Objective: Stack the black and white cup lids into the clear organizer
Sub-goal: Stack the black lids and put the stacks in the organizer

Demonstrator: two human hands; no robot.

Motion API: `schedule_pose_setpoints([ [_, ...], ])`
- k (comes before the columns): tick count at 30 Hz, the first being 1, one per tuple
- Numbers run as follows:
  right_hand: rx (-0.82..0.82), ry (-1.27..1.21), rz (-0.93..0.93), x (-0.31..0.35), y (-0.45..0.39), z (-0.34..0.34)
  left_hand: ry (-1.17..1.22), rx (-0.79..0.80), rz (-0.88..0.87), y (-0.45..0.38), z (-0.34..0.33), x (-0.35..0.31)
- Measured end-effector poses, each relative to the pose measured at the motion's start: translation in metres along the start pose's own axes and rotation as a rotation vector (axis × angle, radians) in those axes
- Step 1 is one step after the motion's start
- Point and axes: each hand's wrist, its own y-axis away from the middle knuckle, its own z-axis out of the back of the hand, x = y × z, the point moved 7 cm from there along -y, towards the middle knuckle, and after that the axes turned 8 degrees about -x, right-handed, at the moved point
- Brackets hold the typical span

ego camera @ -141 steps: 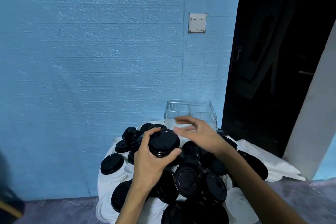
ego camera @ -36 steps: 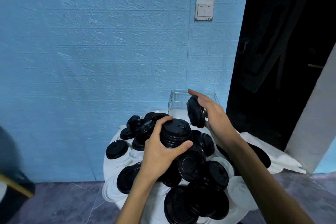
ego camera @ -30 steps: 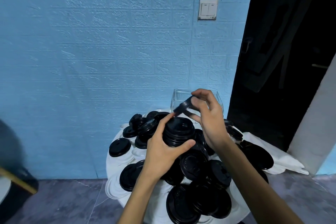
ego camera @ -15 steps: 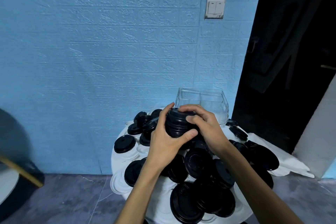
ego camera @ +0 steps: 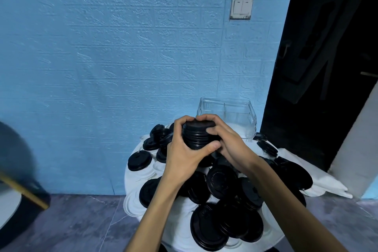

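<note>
Lids [ego camera: 197, 135] sit as a black stack gripped between my left hand [ego camera: 184, 155] and right hand [ego camera: 227, 141], fingers of both curled round it, above the loose pile on the table [ego camera: 131, 178]; I should square the rims until they nest evenly; then lower it upright into the empty organizer [ego camera: 227, 116] just behind.

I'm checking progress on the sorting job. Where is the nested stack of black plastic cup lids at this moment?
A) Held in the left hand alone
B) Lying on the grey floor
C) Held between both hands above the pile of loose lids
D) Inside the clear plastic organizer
C: the left hand and the right hand both grip the stack of black plastic cup lids, in front of the clear plastic organizer, which shows no lids inside.
</note>
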Motion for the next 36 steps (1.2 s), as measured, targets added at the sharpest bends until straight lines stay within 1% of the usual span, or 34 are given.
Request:
schedule_pose_setpoints([
  [5,0.08,0.005,-0.046,0.003,-0.005,-0.001,0.0,-0.02,-0.002,-0.005,0.007,0.004],
  [7,0.078,0.058,-0.032,0.004,-0.008,0.004,0.01,-0.021,0.002,-0.007,0.012,0.007],
  [9,-0.028,0.178,0.005,0.002,-0.019,0.022,0.011,-0.026,0.01,-0.01,0.018,0.011],
  [11,-0.155,0.353,0.047,-0.002,-0.03,0.042,0.002,-0.029,0.027,-0.011,0.023,0.015],
  [13,-0.203,0.534,0.055,-0.01,-0.037,0.054,-0.011,-0.03,0.041,-0.013,0.027,0.019],
  [16,-0.193,0.723,0.012,-0.027,-0.043,0.06,-0.018,-0.04,0.058,-0.014,0.031,0.023],
  [23,-0.075,0.991,-0.087,-0.065,-0.05,0.044,-0.043,-0.079,0.069,-0.015,0.041,0.028],
  [33,-0.035,1.084,-0.002,-0.063,-0.051,0.028,-0.067,-0.093,0.08,-0.014,0.047,0.029],
  [36,-0.069,1.074,-0.023,-0.059,-0.048,0.029,-0.065,-0.096,0.081,-0.013,0.047,0.028],
])
